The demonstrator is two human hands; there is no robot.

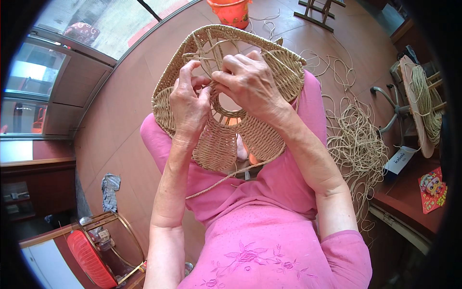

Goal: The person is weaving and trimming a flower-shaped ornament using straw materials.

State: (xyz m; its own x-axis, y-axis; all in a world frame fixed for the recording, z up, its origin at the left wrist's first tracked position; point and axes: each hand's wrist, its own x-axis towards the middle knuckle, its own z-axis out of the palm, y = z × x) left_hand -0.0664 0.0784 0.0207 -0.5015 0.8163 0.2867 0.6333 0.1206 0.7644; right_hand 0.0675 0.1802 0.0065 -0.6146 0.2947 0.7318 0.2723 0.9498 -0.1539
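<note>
Across my lap rests a tan woven piece (262, 137), made of twisted cord. It has a thick braided rim, several petal-shaped woven panels and a small ring round an open middle hole. My left hand (188, 107) is closed, thumb and forefinger pinching cord at the ring's upper left. Right beside it, my right hand (248, 83) is also closed, fingers bent over the same spot, and covers part of the ring. Loose cord strands (206, 52) cross the open gap beyond my fingers. Another length of cord (226, 178) trails over my lap below the panels.
A tangled heap of cord (356, 139) lies on the floor at right, beside a board with coiled cord (422, 96). Ahead stand an orange bucket (230, 13) and a wooden stool (315, 13). A red fan (90, 257) and grey cloth (110, 190) are at left.
</note>
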